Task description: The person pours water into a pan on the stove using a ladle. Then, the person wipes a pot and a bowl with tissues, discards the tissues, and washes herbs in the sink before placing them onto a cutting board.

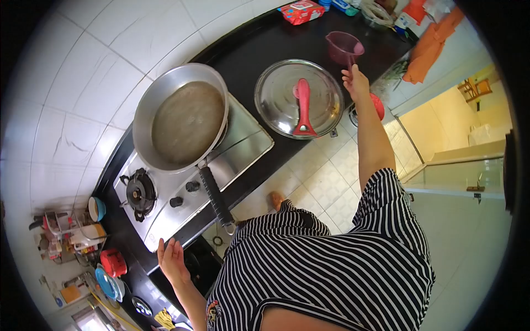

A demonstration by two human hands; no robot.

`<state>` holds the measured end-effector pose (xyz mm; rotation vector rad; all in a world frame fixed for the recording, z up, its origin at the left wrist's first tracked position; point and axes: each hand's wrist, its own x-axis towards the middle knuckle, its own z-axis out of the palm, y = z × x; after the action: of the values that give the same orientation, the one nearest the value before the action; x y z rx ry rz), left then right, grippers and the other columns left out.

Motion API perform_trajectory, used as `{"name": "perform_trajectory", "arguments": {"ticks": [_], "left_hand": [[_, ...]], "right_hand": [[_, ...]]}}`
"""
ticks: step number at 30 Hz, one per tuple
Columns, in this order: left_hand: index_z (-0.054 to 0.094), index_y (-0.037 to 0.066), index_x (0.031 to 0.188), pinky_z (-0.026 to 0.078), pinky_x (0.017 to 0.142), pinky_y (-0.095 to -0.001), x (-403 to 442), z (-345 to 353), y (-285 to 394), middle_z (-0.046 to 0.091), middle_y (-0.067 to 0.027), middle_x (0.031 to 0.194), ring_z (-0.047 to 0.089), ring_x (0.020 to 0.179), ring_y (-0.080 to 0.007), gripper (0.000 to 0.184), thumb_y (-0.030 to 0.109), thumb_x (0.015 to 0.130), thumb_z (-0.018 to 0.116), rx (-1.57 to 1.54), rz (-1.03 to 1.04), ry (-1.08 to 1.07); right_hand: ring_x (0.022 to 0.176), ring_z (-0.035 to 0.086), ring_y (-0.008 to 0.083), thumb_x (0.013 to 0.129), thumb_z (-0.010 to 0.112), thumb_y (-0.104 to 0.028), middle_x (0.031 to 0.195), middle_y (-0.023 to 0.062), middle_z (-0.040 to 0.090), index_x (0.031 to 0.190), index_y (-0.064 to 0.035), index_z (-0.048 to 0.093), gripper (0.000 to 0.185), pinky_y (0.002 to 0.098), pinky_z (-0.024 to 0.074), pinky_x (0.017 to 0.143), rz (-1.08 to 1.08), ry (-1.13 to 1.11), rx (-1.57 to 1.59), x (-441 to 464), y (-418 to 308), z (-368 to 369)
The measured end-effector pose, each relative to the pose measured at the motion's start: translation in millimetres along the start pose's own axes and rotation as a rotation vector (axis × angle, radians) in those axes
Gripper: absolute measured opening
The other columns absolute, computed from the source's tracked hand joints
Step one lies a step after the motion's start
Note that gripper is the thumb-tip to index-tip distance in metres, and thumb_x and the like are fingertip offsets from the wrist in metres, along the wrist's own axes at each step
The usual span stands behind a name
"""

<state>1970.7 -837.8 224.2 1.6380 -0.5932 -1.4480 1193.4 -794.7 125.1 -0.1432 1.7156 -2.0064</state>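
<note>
Got the right hand (356, 84) closed around the handle of a small see-through purple plastic dipper (338, 48), way out at the far end of a glossy black countertop (240, 63). Honestly can't tell whether resting on the counter or held a bit above it. Holding nothing in the left hand (175, 265), just open with loosely spread fingers, near the corner of a shiny silver metal stovetop (249, 142). Can see a wide, deep silver metal pan (144, 124) parked on there, with cloudy brownish liquid (187, 124) inside and a long black handle (214, 193) pointing toward the black-and-white striped clothes (326, 262). Also got a round silver metal lid (273, 105) on the counter between pan and dipper, with a long red handle (303, 110) across the top. Can spot a black burner (138, 194) beside the pan too, plus a red packet (301, 12) further along the counter.
</note>
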Motion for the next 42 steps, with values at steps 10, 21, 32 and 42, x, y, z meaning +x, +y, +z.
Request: {"name": "perform_trajectory", "arguments": {"ticks": [10,21,32,42], "left_hand": [[0.038,0.001,0.146,0.054,0.088,-0.0322,3,12,-7,0.066,-0.0156,0.112,0.065,0.093,-0.0194,0.053,0.005,0.096,0.055,-0.023,-0.006,-0.031],[0.043,0.001,0.142,0.056,0.086,-0.0308,7,11,-25,0.067,-0.0152,0.111,0.068,0.092,-0.0192,0.046,0.007,0.097,0.054,-0.085,-0.029,-0.072],[0.047,0.001,0.139,0.056,0.083,-0.0282,-7,9,-44,0.069,-0.0139,0.109,0.068,0.089,-0.017,0.043,0.005,0.097,0.054,-0.174,-0.072,-0.043],[0.05,0.001,0.136,0.054,0.086,-0.0294,-40,-45,-89,0.068,-0.0128,0.109,0.067,0.092,-0.0171,0.038,0.005,0.098,0.053,-0.349,-0.041,0.099]], "right_hand": [[0.114,0.058,0.0418,0.093,0.056,-0.048,0.127,0.0275,0.057,0.143,-0.007,0.045,0.066,0.049,0.0466,0.097,-0.415,-0.245,-1.308,-172,0,123],[0.114,0.061,0.036,0.083,0.066,-0.01,0.126,0.0217,0.06,0.15,-0.0099,0.036,0.073,0.0422,0.0486,0.096,-0.643,-0.031,-0.991,-146,32,146],[0.105,0.062,0.0377,0.078,0.058,-0.002,0.109,0.0211,0.063,0.126,-0.0062,0.052,0.049,0.0407,0.0482,0.09,-0.965,-0.802,-0.807,-255,-96,331],[0.11,0.059,0.0437,0.084,0.056,-0.011,0.121,0.0262,0.055,0.153,-0.0197,0.032,0.074,0.048,0.0482,0.094,-0.848,-0.975,-1.228,-301,-10,391]]}}
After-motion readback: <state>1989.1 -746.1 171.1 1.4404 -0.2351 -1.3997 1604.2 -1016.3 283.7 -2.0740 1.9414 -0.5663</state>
